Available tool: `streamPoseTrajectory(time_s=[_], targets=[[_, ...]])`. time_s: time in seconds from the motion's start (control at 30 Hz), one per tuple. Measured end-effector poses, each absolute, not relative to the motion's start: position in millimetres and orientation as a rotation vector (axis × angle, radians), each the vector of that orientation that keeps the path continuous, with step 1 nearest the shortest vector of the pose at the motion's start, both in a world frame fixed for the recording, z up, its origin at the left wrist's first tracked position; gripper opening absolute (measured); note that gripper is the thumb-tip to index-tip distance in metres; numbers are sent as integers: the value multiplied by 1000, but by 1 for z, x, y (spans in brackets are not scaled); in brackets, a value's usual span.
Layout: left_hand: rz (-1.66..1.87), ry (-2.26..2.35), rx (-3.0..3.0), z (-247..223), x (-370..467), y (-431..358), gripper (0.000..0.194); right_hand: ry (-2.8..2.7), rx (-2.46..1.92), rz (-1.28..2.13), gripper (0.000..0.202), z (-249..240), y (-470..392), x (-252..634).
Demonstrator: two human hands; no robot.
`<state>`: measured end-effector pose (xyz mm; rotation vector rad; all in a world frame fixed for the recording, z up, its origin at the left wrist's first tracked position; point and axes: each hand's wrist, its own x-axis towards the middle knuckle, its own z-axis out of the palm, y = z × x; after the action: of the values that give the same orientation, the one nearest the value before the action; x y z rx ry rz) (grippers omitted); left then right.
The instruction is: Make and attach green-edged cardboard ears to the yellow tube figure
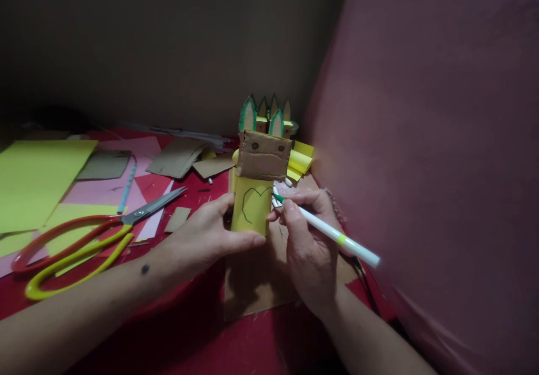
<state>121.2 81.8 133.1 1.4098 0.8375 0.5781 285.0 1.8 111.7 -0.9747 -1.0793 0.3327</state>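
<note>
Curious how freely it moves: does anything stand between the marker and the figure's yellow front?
Nothing visible separates the marker in the right hand from the yellow front; the left hand lies outside the green outline.

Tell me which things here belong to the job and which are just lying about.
In use:
- cardboard-headed figure, in the left hand
- green-tipped marker, in the right hand

Apparently lying about:
- open scissors
- large yellow sheet
- grey cardboard piece
</note>
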Motion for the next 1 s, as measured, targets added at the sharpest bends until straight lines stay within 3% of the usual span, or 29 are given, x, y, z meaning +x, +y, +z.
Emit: streamPoseTrajectory(time_s=[1.0], targets=[[586, 827, 1393, 131, 121, 81, 74, -1061, -958, 478, 18, 110, -5, 289]])
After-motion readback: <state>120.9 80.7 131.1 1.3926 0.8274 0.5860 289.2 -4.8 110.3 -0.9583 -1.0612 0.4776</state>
